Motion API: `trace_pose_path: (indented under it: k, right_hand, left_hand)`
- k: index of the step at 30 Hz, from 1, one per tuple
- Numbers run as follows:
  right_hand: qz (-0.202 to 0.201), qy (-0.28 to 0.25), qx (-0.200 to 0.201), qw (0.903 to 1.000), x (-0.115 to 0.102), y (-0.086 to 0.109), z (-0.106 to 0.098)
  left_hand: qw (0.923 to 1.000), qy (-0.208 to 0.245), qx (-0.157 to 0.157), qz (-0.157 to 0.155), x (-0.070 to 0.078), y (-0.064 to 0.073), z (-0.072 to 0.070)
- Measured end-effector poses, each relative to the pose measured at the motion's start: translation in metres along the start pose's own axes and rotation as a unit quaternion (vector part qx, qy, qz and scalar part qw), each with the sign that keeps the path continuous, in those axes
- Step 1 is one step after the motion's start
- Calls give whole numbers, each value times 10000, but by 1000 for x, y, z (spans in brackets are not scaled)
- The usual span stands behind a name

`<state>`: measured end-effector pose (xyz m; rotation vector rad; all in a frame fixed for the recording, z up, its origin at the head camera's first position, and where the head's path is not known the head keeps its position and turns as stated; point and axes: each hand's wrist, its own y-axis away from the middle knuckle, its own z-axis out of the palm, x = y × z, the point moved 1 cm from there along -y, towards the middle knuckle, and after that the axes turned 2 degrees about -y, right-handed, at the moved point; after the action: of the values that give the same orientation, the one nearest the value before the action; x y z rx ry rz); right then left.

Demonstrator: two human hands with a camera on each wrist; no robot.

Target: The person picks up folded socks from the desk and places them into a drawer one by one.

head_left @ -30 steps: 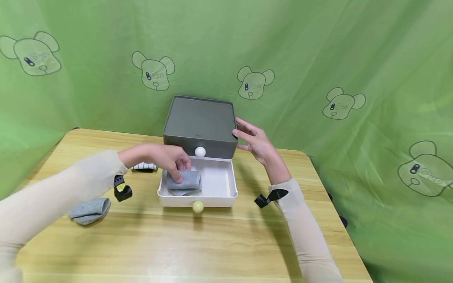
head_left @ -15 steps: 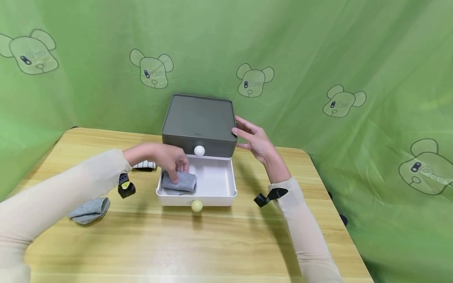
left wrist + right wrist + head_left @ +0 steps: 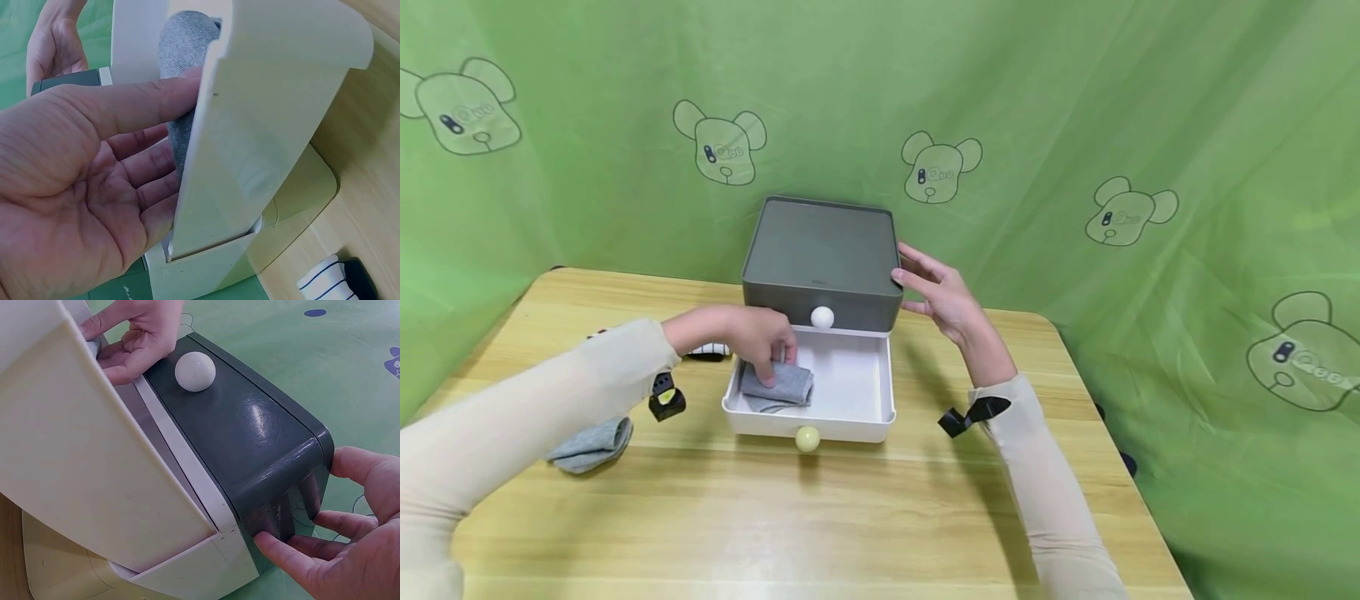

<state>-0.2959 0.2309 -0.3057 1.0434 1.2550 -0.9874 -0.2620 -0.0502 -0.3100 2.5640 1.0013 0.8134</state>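
White drawer (image 3: 853,383) sits open under the dark box (image 3: 822,246). Folded grey sock (image 3: 786,386) in its left side, pinched by curled left hand (image 3: 762,335). Right hand (image 3: 946,304) spread, fingers touching box's right side, gripping nothing. Striped cloth (image 3: 710,350) left of drawer.

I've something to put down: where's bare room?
Free: the table in front of the open drawer, and inside the drawer, right of the grey cloth. Crowded: the drawer's left, where the left hand holds that cloth, and the table's left, with another grey bundle and striped cloth.
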Motion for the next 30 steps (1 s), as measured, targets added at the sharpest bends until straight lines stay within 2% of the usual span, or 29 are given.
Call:
trace_pose_path:
  k: [11,22,26,30]
  right_hand:
    - [14,25,26,10000,-1,-1,0]
    - [58,59,46,10000,1,0,-2]
    - [58,45,72,9999,1,1,-1]
    - [46,38,69,10000,0,1,0]
  left_hand:
    - [9987,-289,384,-172,6,2,4]
    - [9983,-437,392,38,5,5,6]
    - [9984,-356,415,110,4,7,6]
    - [9975,-68,594,375,2,14,4]
